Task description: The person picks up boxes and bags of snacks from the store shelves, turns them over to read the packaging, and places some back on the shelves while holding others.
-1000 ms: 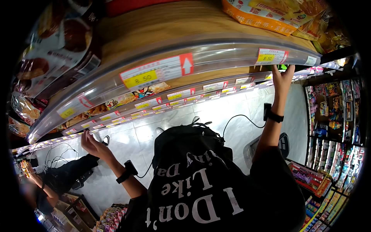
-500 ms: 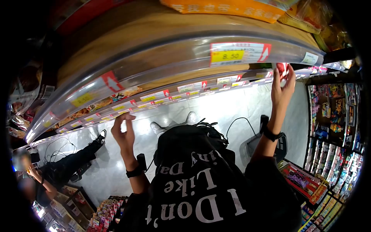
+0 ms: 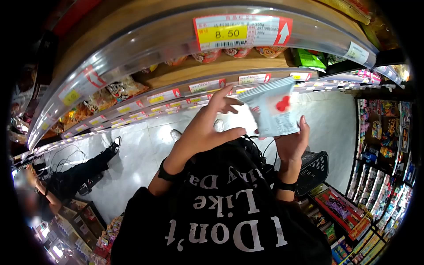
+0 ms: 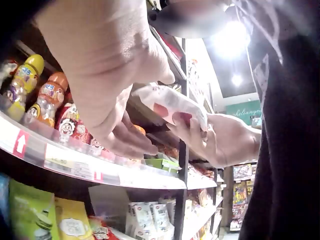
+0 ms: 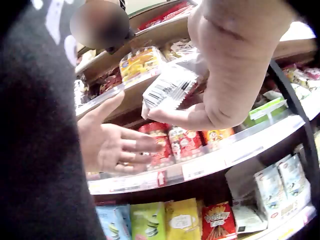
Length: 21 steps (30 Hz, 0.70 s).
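Note:
A pale blue-white snack bag (image 3: 271,110) with a red print is held up in front of the shelves by my right hand (image 3: 292,142). The thumb lies at the bag's right edge, and part of the fingers is hidden behind it. In the right wrist view, a barcode shows on the bag (image 5: 172,86) as the right hand (image 5: 235,75) grips it. My left hand (image 3: 201,126) is just left of the bag, fingers spread and holding nothing. The left wrist view shows the bag (image 4: 167,106) beyond the left hand (image 4: 102,70).
A curved shelf edge with an 8.50 price tag (image 3: 240,32) runs across above the hands. Bottles (image 4: 49,97) and a green packet (image 3: 309,59) stand on the shelf below it. A black basket (image 3: 311,172) is on the floor at right. Another person's leg (image 3: 90,165) stretches out at left.
My right hand has come back from the shelf at right, bringing the snack bag toward my body. The left hand has moved right and up, close to the bag.

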Motion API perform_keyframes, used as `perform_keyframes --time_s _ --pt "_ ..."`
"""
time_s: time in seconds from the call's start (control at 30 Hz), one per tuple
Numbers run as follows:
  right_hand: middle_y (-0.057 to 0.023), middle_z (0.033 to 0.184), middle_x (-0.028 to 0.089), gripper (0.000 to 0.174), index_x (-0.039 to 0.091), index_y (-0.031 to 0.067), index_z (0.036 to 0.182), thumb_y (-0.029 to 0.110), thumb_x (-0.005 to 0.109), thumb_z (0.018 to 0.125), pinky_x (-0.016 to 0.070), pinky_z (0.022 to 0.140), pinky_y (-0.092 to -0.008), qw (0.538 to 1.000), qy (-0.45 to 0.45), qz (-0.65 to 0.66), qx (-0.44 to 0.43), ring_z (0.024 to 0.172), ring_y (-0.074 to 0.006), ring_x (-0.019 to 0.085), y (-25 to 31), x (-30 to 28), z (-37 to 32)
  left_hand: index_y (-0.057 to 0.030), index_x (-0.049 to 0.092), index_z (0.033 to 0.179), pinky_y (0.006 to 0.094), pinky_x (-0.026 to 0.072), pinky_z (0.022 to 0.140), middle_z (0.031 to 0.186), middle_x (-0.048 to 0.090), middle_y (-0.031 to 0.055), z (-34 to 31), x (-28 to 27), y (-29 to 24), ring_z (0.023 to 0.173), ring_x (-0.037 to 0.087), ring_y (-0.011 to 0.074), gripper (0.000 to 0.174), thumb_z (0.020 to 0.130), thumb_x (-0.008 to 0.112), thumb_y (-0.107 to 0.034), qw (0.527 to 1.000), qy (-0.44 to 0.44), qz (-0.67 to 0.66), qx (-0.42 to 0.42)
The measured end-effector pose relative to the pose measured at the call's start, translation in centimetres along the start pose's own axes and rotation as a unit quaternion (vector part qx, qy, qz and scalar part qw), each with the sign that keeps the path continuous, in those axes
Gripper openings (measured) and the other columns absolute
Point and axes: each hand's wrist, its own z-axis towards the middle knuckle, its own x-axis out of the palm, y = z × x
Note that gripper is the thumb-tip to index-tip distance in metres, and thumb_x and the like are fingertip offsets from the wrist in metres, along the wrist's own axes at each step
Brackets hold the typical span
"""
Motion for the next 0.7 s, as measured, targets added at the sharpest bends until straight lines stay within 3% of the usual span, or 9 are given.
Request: perform_keyframes --time_s 0.03,0.1,0.13,0.23,0.27,0.4,0.57,0.63,0.7 --pt "-0.0251 0.147 0.058 0.089 0.041 -0.0051 0.156 0.066 0.035 0.103 0.0557 0.094 -0.0633 1.0 0.014 -0.014 0.016 0.127 -0.0453 0.062 -0.6 0.0 -0.1 -0.0012 0.032 0.159 0.039 0.0519 0.101 0.129 0.068 0.0151 0.1 0.4 0.0 0.118 0.067 0.0262 0.097 0.085 0.089 -0.026 1.0 0.0 -0.016 -0.024" --pt "-0.0257 0.15 0.056 0.096 0.041 -0.0058 0.156 0.073 0.03 0.102 0.0555 0.097 -0.0626 0.988 0.131 -0.068 0.05 0.128 -0.0456 0.062 -1.1 0.4 -0.3 0.0025 0.043 0.152 0.036 0.0505 0.101 0.125 0.068 0.0126 0.1 0.9 -0.4 0.116 0.065 0.0222 0.086 0.086 0.088 -0.028 0.997 -0.057 0.021 0.045" --pt "-0.0205 0.142 0.064 0.085 0.047 -0.0107 0.151 0.061 0.048 0.106 0.048 0.111 -0.0445 0.987 0.146 0.018 0.061 0.128 -0.0304 0.064 -2.3 -0.8 -0.4 0.0024 0.048 0.147 0.0344 0.0506 0.1 0.122 0.068 0.0109 0.1 0.9 -1.0 0.113 0.064 0.0194 0.078 0.087 0.087 -0.029 0.997 -0.052 -0.062 -0.007" --pt "-0.0165 0.139 0.066 0.077 0.048 -0.0082 0.152 0.044 0.07 0.1 0.0472 0.11 -0.0387 0.954 0.283 -0.095 -0.022 0.126 -0.0227 0.063 -1.9 -0.1 -0.1 0.0024 0.062 0.132 0.0289 0.0504 0.093 0.115 0.069 0.0068 -0.3 0.5 -1.5 0.106 0.062 0.0115 0.056 0.092 0.084 -0.029 0.985 -0.054 -0.152 -0.053" --pt "-0.0125 0.132 0.07 0.072 0.052 -0.0066 0.15 0.023 0.082 0.091 0.0487 0.105 -0.0334 0.961 0.26 -0.09 0.03 0.121 -0.0159 0.063 -0.9 1.1 -0.4 0.0023 0.063 0.131 0.0282 0.0505 0.092 0.113 0.069 0.0061 -0.5 0.3 -1.3 0.105 0.062 0.0106 0.053 0.093 0.083 -0.028 0.987 -0.047 -0.142 -0.061" --pt "-0.0094 0.117 0.075 0.052 0.062 -0.0085 0.138 0.008 0.078 0.092 0.0527 0.095 -0.0291 0.958 0.221 -0.182 0.012 0.107 -0.0129 0.067 0.0 3.5 -0.3 0.002 0.064 0.128 0.0274 0.0507 0.089 0.111 0.069 0.0046 -1.1 0.2 -1.3 0.102 0.061 0.0089 0.047 0.094 0.082 -0.027 0.986 -0.056 -0.144 -0.065" --pt "-0.0099 0.116 0.075 0.046 0.065 -0.0079 0.133 0.007 0.079 0.092 0.0532 0.092 -0.0286 0.954 0.191 -0.228 -0.03 0.104 -0.0123 0.067 0.2 4.6 -0.5 0.0015 0.063 0.128 0.0283 0.0514 0.089 0.111 0.07 0.006 -1.3 0.3 -1.2 0.101 0.064 0.0103 0.044 0.096 0.08 -0.024 0.981 -0.089 -0.168 -0.049" --pt "-0.0101 0.115 0.075 0.045 0.066 -0.0071 0.132 0.007 0.079 0.092 0.0533 0.091 -0.0286 0.948 0.173 -0.261 -0.058 0.103 -0.0117 0.067 0.1 5.0 -0.5 0.0018 0.061 0.129 0.0296 0.0522 0.091 0.116 0.071 0.0097 -1.4 -0.2 -0.3 0.102 0.066 0.0129 0.041 0.098 0.077 -0.019 0.978 -0.083 -0.13 -0.138" --pt "-0.0117 0.111 0.076 0.046 0.067 -0.0062 0.13 0.01 0.083 0.089 0.0538 0.09 -0.0291 0.883 0.074 -0.42 -0.194 0.1 -0.0129 0.069 -0.3 5.7 -0.4 0.0021 0.06 0.13 0.0313 0.0533 0.093 0.123 0.069 0.0131 -1.7 0.0 0.3 0.104 0.067 0.0149 0.038 0.099 0.075 -0.013 0.977 -0.087 -0.154 -0.12"
